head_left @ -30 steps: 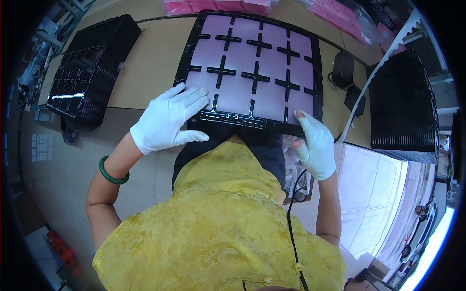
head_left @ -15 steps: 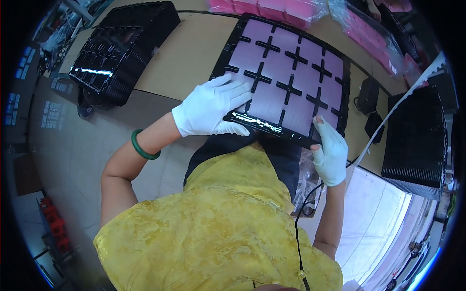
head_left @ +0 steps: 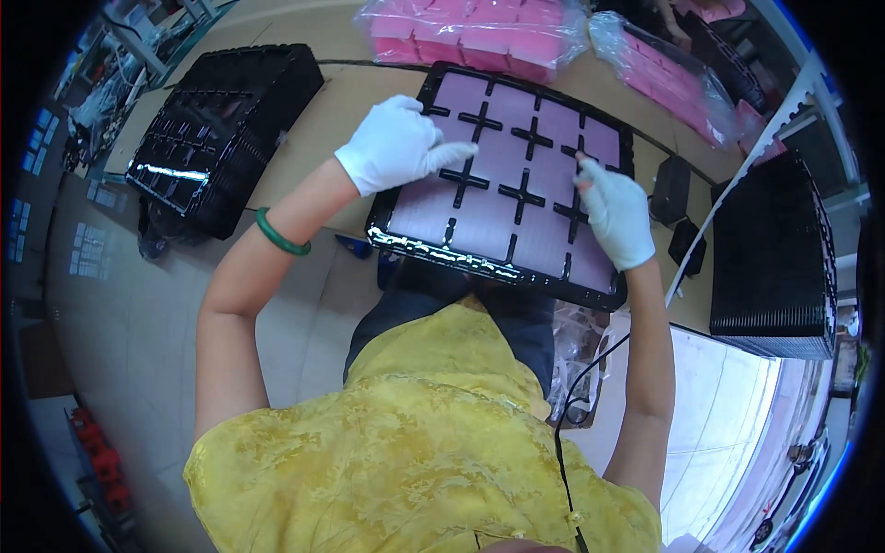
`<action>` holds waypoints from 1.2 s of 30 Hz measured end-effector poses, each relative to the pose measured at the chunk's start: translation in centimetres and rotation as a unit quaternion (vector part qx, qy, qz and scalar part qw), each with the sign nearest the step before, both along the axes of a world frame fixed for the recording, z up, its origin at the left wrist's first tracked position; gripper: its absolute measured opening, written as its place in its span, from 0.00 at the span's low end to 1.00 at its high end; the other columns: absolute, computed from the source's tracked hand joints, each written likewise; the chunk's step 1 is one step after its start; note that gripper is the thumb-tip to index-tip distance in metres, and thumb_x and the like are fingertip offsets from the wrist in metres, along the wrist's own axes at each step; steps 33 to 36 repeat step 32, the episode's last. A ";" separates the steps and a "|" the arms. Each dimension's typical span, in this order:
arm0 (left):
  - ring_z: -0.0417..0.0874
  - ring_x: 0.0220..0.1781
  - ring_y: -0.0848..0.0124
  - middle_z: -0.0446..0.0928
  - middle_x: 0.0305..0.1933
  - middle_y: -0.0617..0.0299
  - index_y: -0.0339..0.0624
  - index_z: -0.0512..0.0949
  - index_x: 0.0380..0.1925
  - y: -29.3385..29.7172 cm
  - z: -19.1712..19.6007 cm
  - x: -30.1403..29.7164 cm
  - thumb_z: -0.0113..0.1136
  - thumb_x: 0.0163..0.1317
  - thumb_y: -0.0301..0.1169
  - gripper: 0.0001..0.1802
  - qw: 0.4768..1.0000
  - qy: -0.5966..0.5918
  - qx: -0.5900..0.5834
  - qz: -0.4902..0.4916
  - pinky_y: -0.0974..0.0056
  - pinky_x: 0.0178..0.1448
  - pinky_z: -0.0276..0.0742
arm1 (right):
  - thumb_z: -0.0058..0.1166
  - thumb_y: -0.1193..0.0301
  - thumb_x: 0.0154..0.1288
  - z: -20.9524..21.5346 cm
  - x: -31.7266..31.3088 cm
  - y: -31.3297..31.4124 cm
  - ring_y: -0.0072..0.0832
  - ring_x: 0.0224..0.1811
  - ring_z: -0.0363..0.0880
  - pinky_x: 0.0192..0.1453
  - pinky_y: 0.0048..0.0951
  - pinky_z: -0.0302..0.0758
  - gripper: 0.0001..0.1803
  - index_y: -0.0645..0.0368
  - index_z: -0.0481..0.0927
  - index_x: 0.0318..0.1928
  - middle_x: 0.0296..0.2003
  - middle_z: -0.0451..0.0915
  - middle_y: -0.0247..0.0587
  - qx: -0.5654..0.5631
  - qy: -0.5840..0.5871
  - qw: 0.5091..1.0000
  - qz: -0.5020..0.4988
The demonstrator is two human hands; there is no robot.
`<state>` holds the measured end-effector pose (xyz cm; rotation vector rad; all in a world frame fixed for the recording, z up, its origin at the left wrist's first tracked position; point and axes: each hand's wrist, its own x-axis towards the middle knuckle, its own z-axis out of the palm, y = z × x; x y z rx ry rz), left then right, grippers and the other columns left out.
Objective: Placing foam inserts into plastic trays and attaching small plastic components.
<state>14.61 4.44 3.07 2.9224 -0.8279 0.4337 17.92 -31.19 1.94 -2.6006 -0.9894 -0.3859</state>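
A black plastic tray [head_left: 498, 269] lies before me, its compartments filled with flat lilac sheets [head_left: 502, 226] between raised black crosses. At its far left edge is my white-gloved left hand [head_left: 392, 146], fingers curled against the rim and thumb stretched over the sheets. My right hand [head_left: 616, 217], also gloved, reaches over the right edge. Its thumb and forefinger tips, bare of glove, come close together above a black cross; whether anything is between them is hidden.
Stacked black trays stand at the left [head_left: 221, 138] and right [head_left: 774, 267]. Clear bags of pink foam pieces [head_left: 470, 37] lie beyond the tray. A small black box [head_left: 671, 189] and a slanting white strip [head_left: 710, 217] are to its right. Another person's hand [head_left: 675, 26] shows at the far right.
Both hands have moved away from me along the tray's sides. My left fingers, spread before, are now curled. The view has shifted; the sheets look the same.
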 end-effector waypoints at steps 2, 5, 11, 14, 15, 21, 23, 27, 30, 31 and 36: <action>0.84 0.38 0.50 0.85 0.32 0.52 0.41 0.86 0.29 -0.4 -0.3 3.0 0.50 0.72 0.63 0.35 0.996 -0.043 -0.082 0.009 0.54 0.59 0.78 | 0.41 0.50 0.80 -0.4 2.8 0.1 0.50 0.43 0.86 0.50 0.47 0.79 0.28 0.55 0.78 0.65 0.37 0.87 0.51 0.087 -0.012 0.996 -0.027; 0.85 0.51 0.51 0.84 0.53 0.53 0.45 0.84 0.52 -1.2 -2.3 7.1 0.48 0.75 0.58 0.29 0.998 -0.005 -0.055 0.027 0.57 0.64 0.78 | 0.36 0.46 0.81 -0.7 6.6 0.7 0.53 0.46 0.86 0.53 0.49 0.78 0.32 0.54 0.76 0.68 0.40 0.87 0.52 0.058 0.106 0.987 -0.110; 0.78 0.67 0.48 0.78 0.66 0.50 0.46 0.75 0.67 1.9 -2.6 7.2 0.50 0.72 0.60 0.36 0.993 0.007 0.103 -0.065 0.43 0.73 0.69 | 0.38 0.45 0.80 -0.7 6.4 -2.4 0.58 0.59 0.81 0.63 0.50 0.76 0.34 0.55 0.70 0.72 0.56 0.84 0.53 -0.026 0.088 0.980 -0.177; 0.72 0.73 0.44 0.74 0.69 0.43 0.36 0.73 0.67 0.9 -1.3 2.2 0.51 0.71 0.61 0.41 0.999 0.001 0.033 0.034 0.44 0.79 0.62 | 0.42 0.48 0.79 -1.4 2.8 -3.4 0.64 0.61 0.77 0.66 0.51 0.74 0.33 0.58 0.71 0.71 0.59 0.82 0.54 -0.058 -0.007 0.988 -0.146; 0.68 0.75 0.42 0.71 0.71 0.40 0.33 0.72 0.67 0.7 -1.6 0.5 0.52 0.70 0.62 0.43 0.999 0.003 0.023 0.031 0.44 0.80 0.58 | 0.47 0.50 0.77 -1.4 1.2 -3.2 0.68 0.64 0.74 0.69 0.52 0.72 0.33 0.60 0.71 0.71 0.62 0.79 0.56 -0.048 0.004 0.988 -0.149; 0.67 0.77 0.43 0.68 0.74 0.39 0.31 0.73 0.66 -0.1 -0.4 -8.0 0.59 0.67 0.61 0.44 0.998 0.064 -0.024 0.006 0.45 0.79 0.61 | 0.48 0.47 0.76 -0.9 -7.3 -4.2 0.59 0.62 0.78 0.70 0.47 0.72 0.35 0.61 0.72 0.70 0.60 0.80 0.57 0.025 0.029 0.994 -0.099; 0.74 0.72 0.45 0.71 0.72 0.40 0.34 0.75 0.65 0.5 -0.3 -9.6 0.65 0.65 0.55 0.39 0.978 0.066 -0.180 0.087 0.50 0.72 0.72 | 0.53 0.50 0.75 0.2 -10.0 -4.6 0.55 0.58 0.81 0.68 0.43 0.74 0.33 0.63 0.73 0.69 0.59 0.82 0.56 0.115 0.083 0.978 -0.152; 0.84 0.58 0.49 0.82 0.55 0.45 0.38 0.79 0.62 0.1 -1.6 -10.7 0.68 0.65 0.49 0.32 0.932 0.042 -0.189 0.305 0.53 0.62 0.79 | 0.61 0.64 0.73 -3.6 -14.0 -5.1 0.54 0.63 0.79 0.68 0.44 0.73 0.30 0.65 0.73 0.69 0.61 0.79 0.60 0.183 0.052 0.929 -0.318; 0.85 0.53 0.56 0.81 0.48 0.51 0.37 0.78 0.64 0.2 -1.3 -9.7 0.70 0.65 0.45 0.33 0.904 0.176 -0.244 0.303 0.56 0.58 0.79 | 0.60 0.63 0.74 -5.4 -15.4 -4.5 0.54 0.65 0.77 0.69 0.44 0.72 0.31 0.66 0.71 0.70 0.63 0.78 0.61 0.256 0.095 0.907 -0.321; 0.85 0.53 0.56 0.80 0.51 0.49 0.37 0.77 0.65 0.6 -2.1 -9.4 0.71 0.64 0.46 0.34 0.902 0.173 -0.242 0.313 0.57 0.59 0.79 | 0.60 0.63 0.73 -5.5 -15.8 -4.1 0.54 0.66 0.77 0.71 0.44 0.71 0.32 0.65 0.70 0.71 0.65 0.77 0.61 0.241 0.076 0.911 -0.324; 0.85 0.54 0.56 0.80 0.54 0.48 0.38 0.77 0.66 0.9 -2.8 -9.1 0.72 0.63 0.47 0.36 0.899 0.170 -0.239 0.324 0.58 0.60 0.78 | 0.60 0.63 0.73 -6.1 -15.8 -3.9 0.54 0.67 0.76 0.71 0.44 0.71 0.32 0.65 0.70 0.72 0.66 0.77 0.59 0.257 0.082 0.903 -0.333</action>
